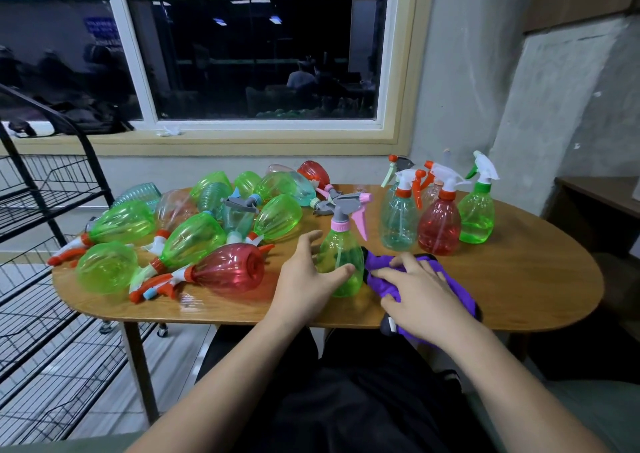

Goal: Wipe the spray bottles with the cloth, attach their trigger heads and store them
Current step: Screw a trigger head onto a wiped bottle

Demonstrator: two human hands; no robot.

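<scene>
Several tiers of wire rack stand far out past the little-finger side of the left hand, and between rack and knuckles a heap of spray bottles lies tumbled on the table. The left hand is curled round the green bottle, which stands upright with its pink-and-grey trigger head already on. The thumb lies across the near face and the fingers reach round the far side, though I cannot tell whether their tips touch the plastic. Just past the thumb tip is the purple cloth, bunched against the bottle's flank under the bent, gripping fingers of the right hand. The step looks like wiping this bottle. To do it well, firm the left grip low on the body so it cannot tip, gather a fold onto the right fingertips, and sweep round the ribbed belly while the left hand turns it. A cluster of upright bottles stands beyond the right fingertips, so keep the strokes short of them.
</scene>
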